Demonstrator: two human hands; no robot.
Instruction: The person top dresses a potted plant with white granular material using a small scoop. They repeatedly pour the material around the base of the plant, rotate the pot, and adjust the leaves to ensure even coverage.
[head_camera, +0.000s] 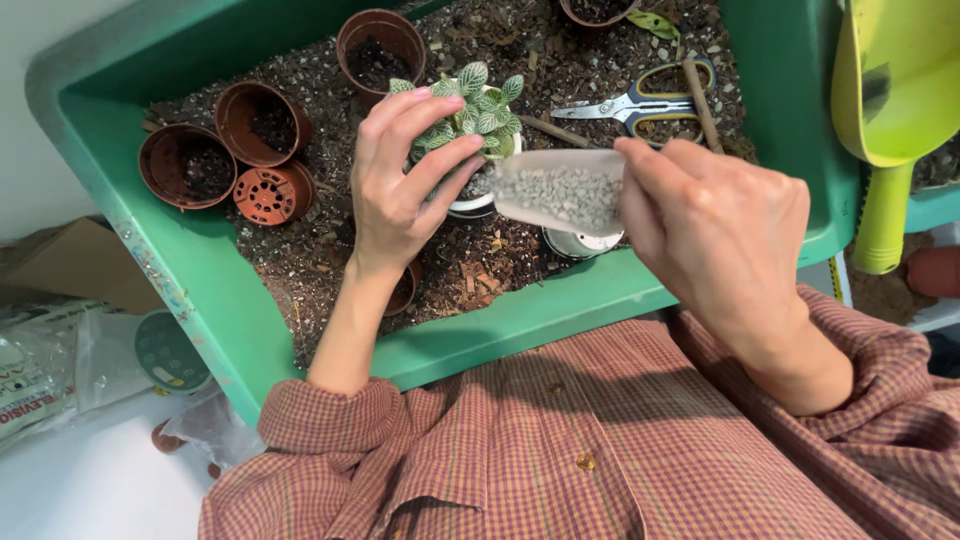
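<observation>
My right hand (720, 235) pinches a scoop (560, 192) of grit at centre frame; my left hand (405, 175) wraps loosely around the plant (470, 108) in its pot (478, 200) over the green tray (560, 310).

Big green plastic potting tray (560, 310) does all the carrying here, its floor covered in loose bark-flecked potting soil (300, 250). Sitting right on the soil: a cluster of empty brown nursery pots (230, 150) at the left, one tipped on its side, plus grey-handled scissors (630, 103) and a brown stick (702, 105) at the far right.
</observation>
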